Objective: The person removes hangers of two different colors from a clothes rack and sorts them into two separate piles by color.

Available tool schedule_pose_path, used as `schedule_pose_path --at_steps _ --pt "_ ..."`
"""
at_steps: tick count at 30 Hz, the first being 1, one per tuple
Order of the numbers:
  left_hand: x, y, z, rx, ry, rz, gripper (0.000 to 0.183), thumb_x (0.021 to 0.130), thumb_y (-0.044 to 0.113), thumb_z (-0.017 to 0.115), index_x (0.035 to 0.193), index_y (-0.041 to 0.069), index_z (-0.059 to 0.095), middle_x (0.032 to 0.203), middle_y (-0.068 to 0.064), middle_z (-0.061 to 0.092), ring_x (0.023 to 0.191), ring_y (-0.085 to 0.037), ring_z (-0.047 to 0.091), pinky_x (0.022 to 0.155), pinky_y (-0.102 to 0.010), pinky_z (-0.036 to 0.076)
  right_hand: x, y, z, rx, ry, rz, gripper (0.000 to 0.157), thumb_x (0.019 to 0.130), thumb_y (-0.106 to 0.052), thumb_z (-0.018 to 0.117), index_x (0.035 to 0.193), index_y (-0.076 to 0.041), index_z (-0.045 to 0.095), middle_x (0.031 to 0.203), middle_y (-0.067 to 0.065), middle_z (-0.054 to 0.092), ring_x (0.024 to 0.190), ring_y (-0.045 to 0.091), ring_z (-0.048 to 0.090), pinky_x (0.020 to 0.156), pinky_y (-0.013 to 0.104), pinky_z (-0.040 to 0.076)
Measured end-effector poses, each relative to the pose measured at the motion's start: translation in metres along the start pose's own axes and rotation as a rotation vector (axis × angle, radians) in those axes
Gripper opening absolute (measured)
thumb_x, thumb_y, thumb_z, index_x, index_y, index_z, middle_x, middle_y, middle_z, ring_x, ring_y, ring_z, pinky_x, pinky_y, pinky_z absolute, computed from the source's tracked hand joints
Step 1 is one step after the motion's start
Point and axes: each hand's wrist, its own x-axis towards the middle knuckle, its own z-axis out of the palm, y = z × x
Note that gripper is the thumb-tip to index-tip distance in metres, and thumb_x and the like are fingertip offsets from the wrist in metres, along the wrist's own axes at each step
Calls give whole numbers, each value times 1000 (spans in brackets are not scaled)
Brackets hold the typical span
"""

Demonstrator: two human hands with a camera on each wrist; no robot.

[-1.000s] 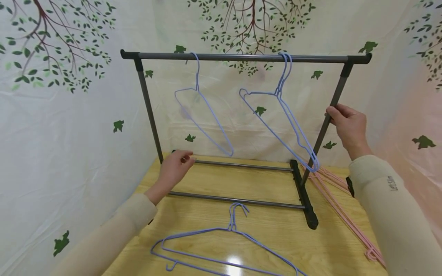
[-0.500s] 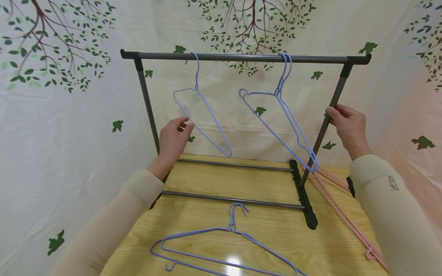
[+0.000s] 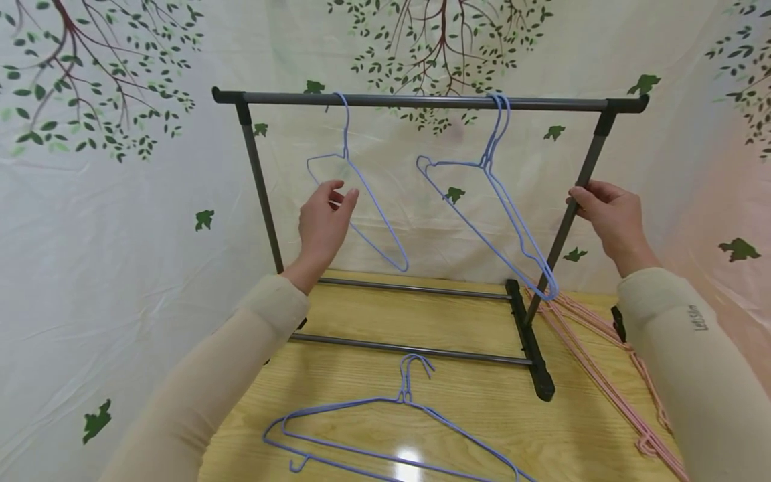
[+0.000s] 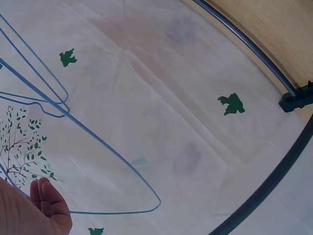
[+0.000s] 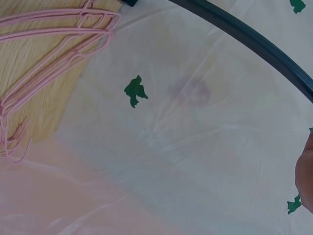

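My right hand point(image 3: 611, 224) pinches the right post of a dark metal clothes rack point(image 3: 421, 102), with the thumb on the front of the post. My left hand point(image 3: 325, 221) is raised beside a single blue hanger point(image 3: 379, 204) on the left of the top bar. Its fingers are loosely bent, with nothing seen between them, and it covers part of the hanger's left side. In the left wrist view the hand point(image 4: 46, 210) overlaps that hanger's wire; contact cannot be told. Further right, blue hangers point(image 3: 512, 207) hang close together on the bar.
More blue hangers point(image 3: 406, 398) lie on the wooden table point(image 3: 355, 381) before the rack. Several pink hangers point(image 3: 593, 361) lie at the right, partly behind the right sleeve. A patterned cloth point(image 3: 150, 214) stands behind. The rack's lower bars point(image 3: 415, 348) cross low above the table.
My left hand has risen from near the rack's lower bars and moved rightward to the left blue hanger. The right hand stays on the post.
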Motion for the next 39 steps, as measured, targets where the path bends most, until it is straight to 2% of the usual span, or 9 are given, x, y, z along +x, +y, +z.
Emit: schedule_pose_path --at_steps 6,15,22,28,39 --pt "3 12 7 -27 31 -66 50 95 46 64 130 11 61 104 -6 67 89 -21 63 77 -38 48 -1 -2 -2 -20 -10 18 9 90 -18 73 99 -18 74 90 -7 72 81 3 69 69 14 54" --pt "8 26 15 -21 21 -147 53 92 51 65 128 13 57 105 -4 64 85 -23 59 74 -38 45 0 1 -2 -7 -2 8 10 92 -15 71 101 -17 74 90 -8 72 85 3 68 70 15 54" --pt "12 27 18 -45 15 -164 54 91 54 66 123 12 55 100 -4 60 81 -22 57 72 -36 43 0 5 -1 -10 12 4 13 91 -18 73 103 -18 73 93 -8 71 86 3 68 70 14 54" --pt "13 27 18 -24 -5 -182 51 91 46 68 125 10 55 100 -5 61 82 -23 58 72 -38 43 0 7 1 13 8 -9 13 91 -16 73 104 -16 73 92 -7 72 85 3 69 70 15 54" --pt "10 20 8 -13 21 -183 45 92 39 68 126 11 57 102 -7 65 84 -25 60 76 -39 45 -1 5 0 4 1 4 15 92 -16 71 106 -16 73 92 -8 72 86 3 68 71 14 54"
